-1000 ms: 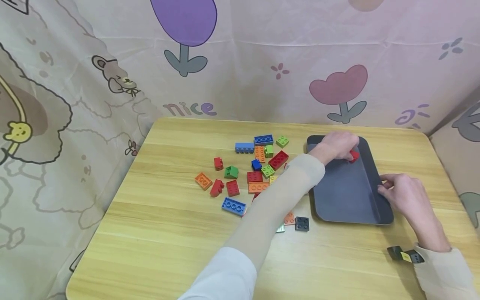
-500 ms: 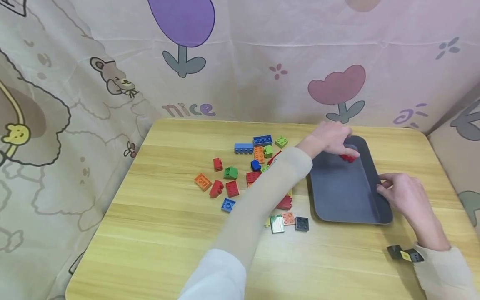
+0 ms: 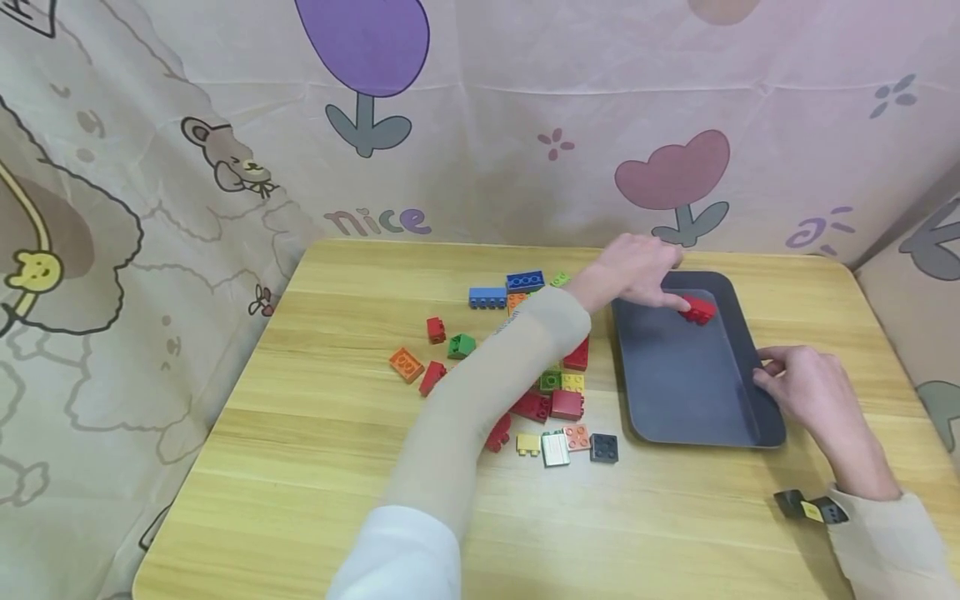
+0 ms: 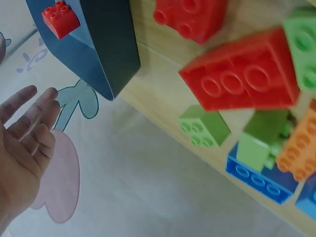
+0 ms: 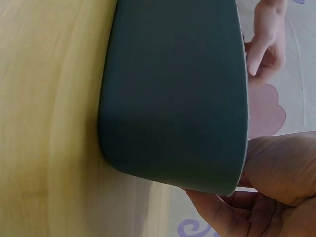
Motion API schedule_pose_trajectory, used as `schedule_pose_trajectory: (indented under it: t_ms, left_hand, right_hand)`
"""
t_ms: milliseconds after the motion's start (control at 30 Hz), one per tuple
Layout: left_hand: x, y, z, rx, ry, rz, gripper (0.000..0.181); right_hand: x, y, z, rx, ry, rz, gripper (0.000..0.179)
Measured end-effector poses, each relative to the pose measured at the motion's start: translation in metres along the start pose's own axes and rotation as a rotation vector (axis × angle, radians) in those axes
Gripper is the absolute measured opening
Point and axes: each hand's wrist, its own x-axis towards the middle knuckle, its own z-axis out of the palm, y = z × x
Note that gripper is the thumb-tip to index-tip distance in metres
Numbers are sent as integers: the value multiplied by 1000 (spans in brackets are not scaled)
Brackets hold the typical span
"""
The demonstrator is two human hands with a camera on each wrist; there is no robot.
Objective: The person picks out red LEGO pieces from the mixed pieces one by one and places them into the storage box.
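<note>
My left hand (image 3: 633, 268) is over the far left rim of the dark grey tray (image 3: 686, 387), its fingers loose and holding nothing. Inside the tray, towards its far end, lies a red toy brick (image 3: 699, 311); the left wrist view shows this studded brick (image 4: 60, 19) apart from the relaxed fingers (image 4: 34, 113). At the tray's right side, my right hand (image 3: 810, 387) pinches the rim between thumb and fingers. From the right wrist, the tray's outer wall (image 5: 173, 98) fills the middle, with the gripping hand (image 5: 271, 182) at its corner.
Left of the tray are several loose bricks, among them a blue one (image 3: 488, 297), a green one (image 3: 461, 347) and a black one (image 3: 603, 448). My left sleeve (image 3: 480, 400) covers part of the pile. A patterned cloth (image 3: 480, 167) hangs behind the table.
My left hand has let go of the red brick, which now lies in the tray, and has drawn back leftward. The right hand keeps its place on the rim.
</note>
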Motion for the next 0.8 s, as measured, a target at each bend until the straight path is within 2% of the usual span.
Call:
schedule_pose_trajectory:
  t_ms: [167, 433, 567, 800]
  left_hand:
    - [-15, -9, -6, 12, 2, 11, 70]
    - [-40, -28, -10, 56, -45, -4, 82]
    - [-53, -40, -3, 64, -53, -22, 84]
    - [-77, -59, 18, -11, -47, -59, 82]
  right_hand:
    - [0, 1, 0, 0, 6, -5, 33]
    - [0, 0, 1, 10, 10, 0, 33]
    - [0, 0, 0, 11, 10, -1, 33]
    - [0, -1, -1, 8, 2, 6, 33]
